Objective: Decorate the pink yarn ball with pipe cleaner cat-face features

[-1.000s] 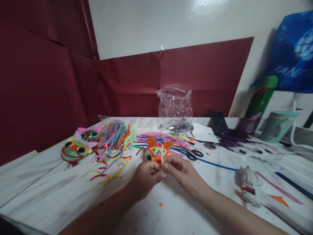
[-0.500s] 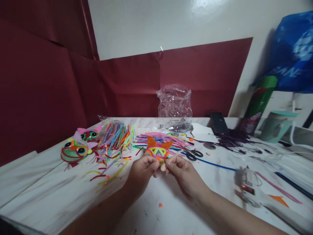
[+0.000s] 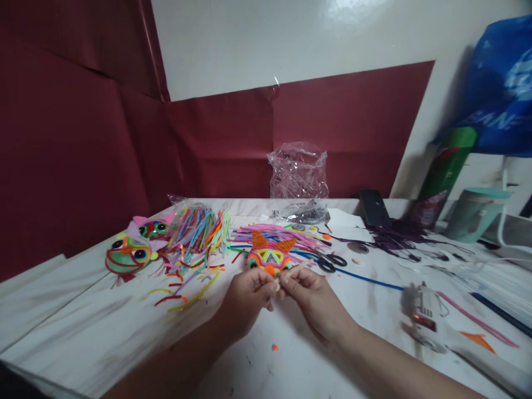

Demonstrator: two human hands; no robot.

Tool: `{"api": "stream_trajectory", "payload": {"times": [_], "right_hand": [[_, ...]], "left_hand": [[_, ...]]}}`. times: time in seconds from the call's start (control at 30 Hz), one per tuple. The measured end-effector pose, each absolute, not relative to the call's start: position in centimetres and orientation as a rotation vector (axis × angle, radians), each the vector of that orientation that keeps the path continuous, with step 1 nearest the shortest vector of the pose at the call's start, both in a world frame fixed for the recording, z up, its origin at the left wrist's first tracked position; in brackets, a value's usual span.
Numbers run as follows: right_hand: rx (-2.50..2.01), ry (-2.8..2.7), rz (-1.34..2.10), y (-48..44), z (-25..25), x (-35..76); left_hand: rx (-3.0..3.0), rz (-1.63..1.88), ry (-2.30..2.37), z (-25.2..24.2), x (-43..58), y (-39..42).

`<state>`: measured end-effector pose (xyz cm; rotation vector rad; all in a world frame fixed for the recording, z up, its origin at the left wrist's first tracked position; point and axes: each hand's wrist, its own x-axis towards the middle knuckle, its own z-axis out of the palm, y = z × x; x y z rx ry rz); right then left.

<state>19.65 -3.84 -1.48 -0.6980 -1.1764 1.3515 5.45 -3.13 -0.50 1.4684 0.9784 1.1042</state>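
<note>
My left hand [image 3: 249,291] and my right hand [image 3: 307,288] meet over the middle of the table, thumbs and fingertips pinched together. Between them is a small pale piece [image 3: 277,284], mostly covered by the fingers, so its kind does not show. Just beyond the fingertips is a colourful pipe-cleaner animal face [image 3: 271,256] with two orange pointed ears. The hands hide its lower part; whether they touch it I cannot tell. Black-handled scissors [image 3: 330,261] lie to the right of it, beside a blue pipe cleaner [image 3: 369,280].
Two finished-looking animal faces, one green [image 3: 128,255] and one pink-eared [image 3: 154,227], sit at left. Loose pipe cleaners [image 3: 201,233] spread behind the hands. A glue gun [image 3: 430,324] with a lit red light lies at right, near a green mug [image 3: 477,216] and a black phone [image 3: 373,208].
The pale round piece showed below my right fingertips; now my left fingertips have closed in on it and cover more of it. The hands have come closer together.
</note>
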Motion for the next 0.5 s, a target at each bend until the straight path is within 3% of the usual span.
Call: {"api": "stream_trajectory", "payload": {"times": [0.23, 0.5], "right_hand": [[-0.567, -1.224, 1.417, -4.1, -1.4, 19.4], [-0.773, -1.330, 1.392, -3.6, -2.8, 19.0]], "left_hand": [[1.409, 1.215, 0.848, -0.8, 5.5, -3.1], [1.399, 1.274, 0.909, -1.4, 4.9, -2.2]]}}
